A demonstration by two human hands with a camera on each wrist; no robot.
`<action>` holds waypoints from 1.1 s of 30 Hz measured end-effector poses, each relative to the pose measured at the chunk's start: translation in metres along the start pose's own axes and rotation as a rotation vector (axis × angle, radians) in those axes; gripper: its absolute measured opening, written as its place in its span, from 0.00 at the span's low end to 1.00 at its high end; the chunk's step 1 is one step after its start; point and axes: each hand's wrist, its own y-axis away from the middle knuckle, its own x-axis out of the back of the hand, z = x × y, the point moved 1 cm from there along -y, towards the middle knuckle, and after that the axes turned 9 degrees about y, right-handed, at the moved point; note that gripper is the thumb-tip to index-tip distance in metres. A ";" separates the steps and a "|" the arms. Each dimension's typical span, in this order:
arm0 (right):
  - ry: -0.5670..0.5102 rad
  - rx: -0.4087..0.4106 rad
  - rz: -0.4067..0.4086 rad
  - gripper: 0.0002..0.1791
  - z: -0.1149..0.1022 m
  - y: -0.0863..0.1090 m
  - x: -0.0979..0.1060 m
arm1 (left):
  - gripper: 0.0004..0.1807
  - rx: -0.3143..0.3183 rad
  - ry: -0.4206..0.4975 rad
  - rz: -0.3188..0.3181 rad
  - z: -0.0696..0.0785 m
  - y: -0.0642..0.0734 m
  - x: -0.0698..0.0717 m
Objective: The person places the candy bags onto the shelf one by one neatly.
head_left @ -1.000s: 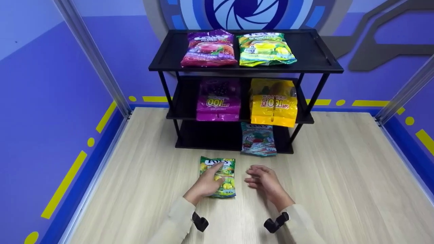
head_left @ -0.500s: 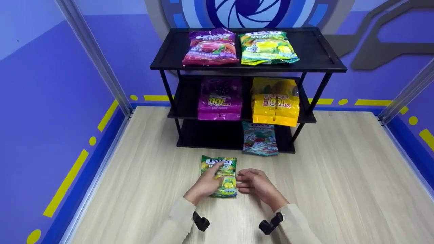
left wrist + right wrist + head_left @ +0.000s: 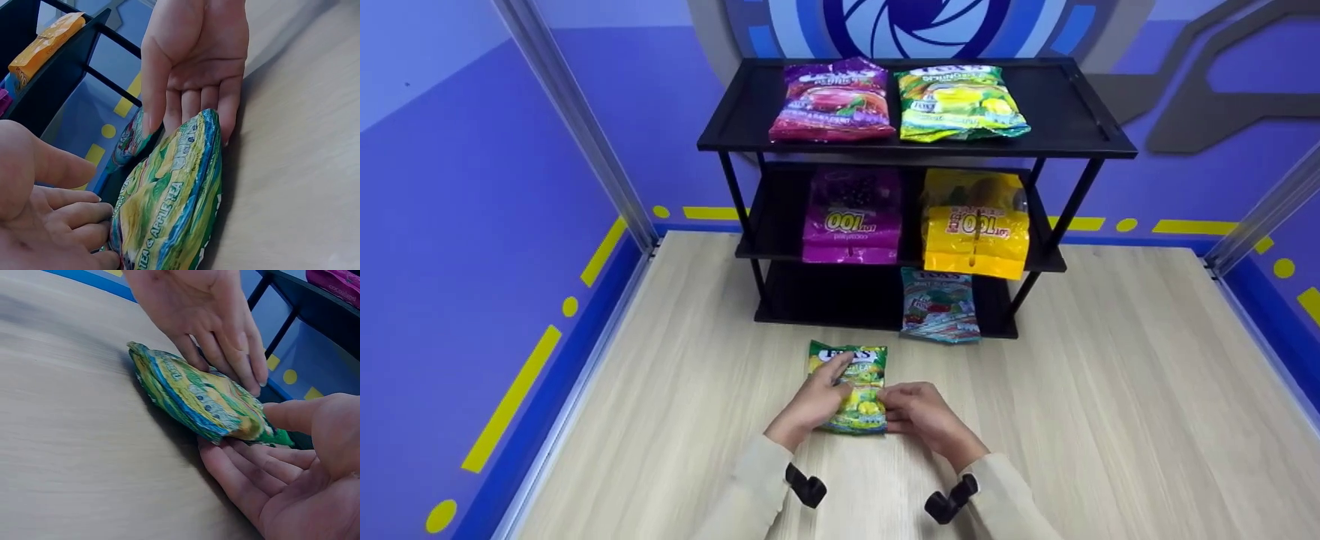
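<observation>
A green and yellow Fox's candy bag (image 3: 864, 405) lies on the table in front of the shelf. Over its left side is my left hand (image 3: 810, 401), fingers extended and touching the wrapper; in the left wrist view the left hand (image 3: 50, 208) is beside the bag (image 3: 163, 208). My right hand (image 3: 926, 416) pinches the bag's right edge. The right wrist view has the right hand's thumb (image 3: 298, 415) on top of that edge and its fingers (image 3: 247, 475) underneath.
Behind stands a black three-tier shelf (image 3: 825, 296). Its top holds a purple candy bag (image 3: 834, 105) and a green candy bag (image 3: 960, 105). On the middle tier are a purple bag (image 3: 851, 225) and a yellow bag (image 3: 976, 232); a teal bag (image 3: 939, 307) lies at bottom right.
My right hand has moved left from the bare table to the bag's right edge and now pinches it. The left hand has stayed on the bag. The view has shifted slightly.
</observation>
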 end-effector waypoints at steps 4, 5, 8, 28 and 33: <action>0.018 -0.008 0.012 0.19 0.001 -0.002 -0.006 | 0.29 0.000 0.036 0.003 -0.002 0.000 0.001; 0.025 -0.005 0.017 0.19 0.001 -0.002 -0.008 | 0.28 -0.002 0.048 0.002 -0.002 0.000 0.002; 0.044 0.000 0.027 0.21 0.000 -0.002 -0.011 | 0.28 0.000 0.085 0.007 -0.004 0.000 0.004; 0.062 0.068 0.111 0.23 0.004 -0.002 -0.019 | 0.26 -0.053 0.134 0.092 -0.001 0.007 0.008; -0.024 0.042 0.101 0.23 0.005 -0.003 -0.019 | 0.26 -0.065 0.105 0.192 -0.002 0.008 0.014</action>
